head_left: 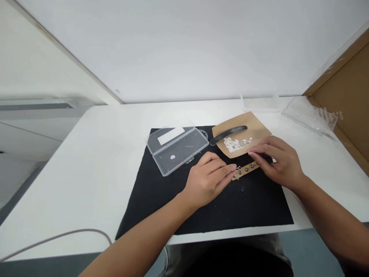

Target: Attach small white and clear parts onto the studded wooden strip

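A narrow tan strip (pixel 246 169) with several small metal pieces lies on the black mat (pixel 219 215). My left hand (pixel 209 179) is closed at the strip's left end, its fingertips pressed together by a small metal part; whether they grip it is hard to tell. Over the strip's right end, my right hand (pixel 276 159) has thumb and index finger pinched at the near edge of a brown paper sheet (pixel 256 125); anything between them is too small to name. White flakes (pixel 235 144) and a curved black file (pixel 229 133) rest on the paper.
An open clear plastic case (pixel 181 152) holds a white label and a small white piece, left of the paper. Clear plastic trays (pixel 308 115) stand at the back right by a cardboard box (pixel 346 84). A cable (pixel 83 230) crosses the table's front left.
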Action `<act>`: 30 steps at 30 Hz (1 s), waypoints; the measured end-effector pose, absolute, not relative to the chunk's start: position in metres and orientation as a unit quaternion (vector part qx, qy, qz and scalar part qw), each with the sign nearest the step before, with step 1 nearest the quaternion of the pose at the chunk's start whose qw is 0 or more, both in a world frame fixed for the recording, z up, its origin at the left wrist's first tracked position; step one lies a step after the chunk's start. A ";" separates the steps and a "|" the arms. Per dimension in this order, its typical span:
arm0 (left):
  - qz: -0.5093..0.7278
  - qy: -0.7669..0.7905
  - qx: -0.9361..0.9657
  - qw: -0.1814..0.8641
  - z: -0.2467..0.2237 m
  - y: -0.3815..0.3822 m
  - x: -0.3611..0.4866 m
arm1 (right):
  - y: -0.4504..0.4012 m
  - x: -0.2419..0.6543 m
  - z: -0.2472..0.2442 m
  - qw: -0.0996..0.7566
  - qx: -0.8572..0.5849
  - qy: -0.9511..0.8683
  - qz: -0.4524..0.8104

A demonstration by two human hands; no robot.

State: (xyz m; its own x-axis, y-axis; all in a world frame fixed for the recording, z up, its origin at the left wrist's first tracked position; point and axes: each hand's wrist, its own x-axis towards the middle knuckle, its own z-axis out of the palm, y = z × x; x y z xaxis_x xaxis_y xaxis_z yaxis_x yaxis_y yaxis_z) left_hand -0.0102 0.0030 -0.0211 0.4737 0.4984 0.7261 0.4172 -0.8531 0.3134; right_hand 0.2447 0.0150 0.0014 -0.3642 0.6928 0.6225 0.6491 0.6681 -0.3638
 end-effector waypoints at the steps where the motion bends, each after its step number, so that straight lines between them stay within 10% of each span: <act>1: 0.437 0.269 0.857 0.047 -0.021 0.003 -0.010 | 0.014 0.244 0.002 0.391 -0.395 -0.831 0.031; 30: 0.414 0.267 0.869 0.039 -0.024 -0.001 -0.009 | 0.004 0.233 0.006 0.350 -0.278 -0.874 0.188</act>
State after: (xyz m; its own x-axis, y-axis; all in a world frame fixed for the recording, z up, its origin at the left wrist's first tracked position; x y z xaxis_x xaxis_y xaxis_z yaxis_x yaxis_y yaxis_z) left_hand -0.0094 -0.0011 -0.0238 0.5146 0.4966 0.6990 0.4322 -0.8543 0.2888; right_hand 0.2325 0.0042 0.0061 -0.6003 0.6178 0.5080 0.3539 0.7747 -0.5239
